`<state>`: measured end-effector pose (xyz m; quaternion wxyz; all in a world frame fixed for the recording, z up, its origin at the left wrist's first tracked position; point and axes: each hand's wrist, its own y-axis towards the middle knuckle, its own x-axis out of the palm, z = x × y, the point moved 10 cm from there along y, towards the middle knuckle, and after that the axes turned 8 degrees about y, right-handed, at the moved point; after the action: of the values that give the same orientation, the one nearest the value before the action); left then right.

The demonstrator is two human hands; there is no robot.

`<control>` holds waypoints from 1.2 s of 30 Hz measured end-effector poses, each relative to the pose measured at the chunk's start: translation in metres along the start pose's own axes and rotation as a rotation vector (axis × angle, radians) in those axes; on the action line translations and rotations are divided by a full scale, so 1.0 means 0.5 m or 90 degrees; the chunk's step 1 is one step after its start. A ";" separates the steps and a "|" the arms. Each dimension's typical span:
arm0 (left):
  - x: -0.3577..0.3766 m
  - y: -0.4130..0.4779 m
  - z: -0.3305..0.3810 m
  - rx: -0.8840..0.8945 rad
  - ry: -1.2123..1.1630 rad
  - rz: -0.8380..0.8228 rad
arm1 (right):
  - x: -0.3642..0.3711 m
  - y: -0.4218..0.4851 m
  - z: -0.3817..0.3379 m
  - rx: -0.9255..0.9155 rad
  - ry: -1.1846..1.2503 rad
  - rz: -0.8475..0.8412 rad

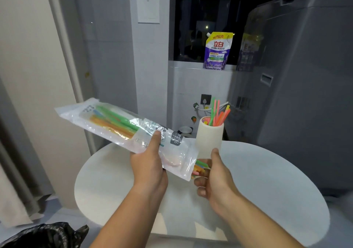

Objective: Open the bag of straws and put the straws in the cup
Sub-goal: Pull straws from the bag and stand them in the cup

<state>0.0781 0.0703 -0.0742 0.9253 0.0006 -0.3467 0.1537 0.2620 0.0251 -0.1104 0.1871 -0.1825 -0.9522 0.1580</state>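
Bag of straws [122, 126], clear plastic, held in the air above the white round tabletop [267, 181], tilted with the sealed end up at the left and the open mouth down at the right. Green, orange and blue straws visible through the upper part. Gripped near the middle by the left hand [150, 163], thumb on top, fingers wrapped beneath: grip clenched on the bag. Bundle of straw ends [199, 168], green, orange and pink, poking out of the open mouth. Right hand [214, 179] just at that mouth, thumb raised, fingers curled below the protruding ends; contact with them hard to tell. Cream cup [209, 139] upright on the tabletop just behind the right hand, already holding several pink, green, orange and yellow straws [217, 114] leaning right. Purple detergent pouch [217, 51] on the window ledge beyond. Grey washing machine [305, 76] at the right. Black bin bag [45, 235] at lower left.
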 end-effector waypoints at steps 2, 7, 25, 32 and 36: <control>0.004 0.000 0.012 0.029 0.017 -0.004 | 0.002 -0.005 0.002 -0.018 -0.010 -0.007; -0.011 -0.003 -0.006 -0.027 -0.010 0.011 | 0.024 -0.010 -0.043 -0.153 -0.057 -0.079; -0.038 0.025 -0.064 -0.158 -0.092 0.033 | -0.005 -0.014 -0.124 -0.344 -0.188 -0.067; -0.035 0.029 -0.065 -0.170 -0.105 0.022 | -0.041 -0.007 -0.144 -0.294 0.027 -0.055; -0.024 0.019 -0.087 -0.191 -0.104 0.013 | -0.010 -0.017 -0.100 -0.210 0.191 -0.099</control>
<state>0.0948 0.0808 -0.1161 0.8820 -0.1286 -0.4402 0.1088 0.2847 0.0273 -0.0649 0.3057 -0.1579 -0.9379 -0.0440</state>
